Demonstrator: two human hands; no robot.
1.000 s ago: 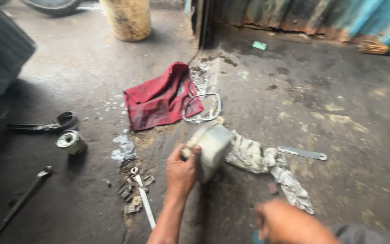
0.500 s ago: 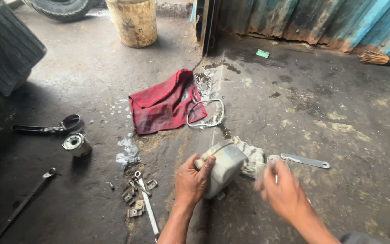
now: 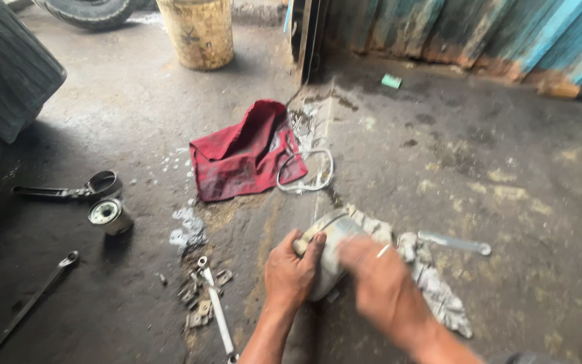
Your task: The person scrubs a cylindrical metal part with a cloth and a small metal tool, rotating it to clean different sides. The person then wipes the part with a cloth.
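Two bare hands are busy low in the middle of the frame: the left hand (image 3: pixel 291 275) has its grip closed around the near side of a grey, drum-like metal part (image 3: pixel 330 251) resting on the concrete floor (image 3: pixel 493 155), while the right hand (image 3: pixel 380 286) lies blurred across the part's face, so I cannot tell whether its grip is closed on anything. The part looks greasy, and I'd judge it could slip or roll out of that one-sided hold onto the wrench (image 3: pixel 454 243) just right of it. A dirty grey rag (image 3: pixel 432 286) lies bunched beneath and beside it, apt to snag. Left of the hands sit loose small fittings (image 3: pixel 200 303) and a long spanner (image 3: pixel 215 311), close enough to be scattered by an elbow. Farther up lie a red cloth (image 3: pixel 240 155), a wire loop (image 3: pixel 304 172), and a small canister (image 3: pixel 109 214) at mid-left.
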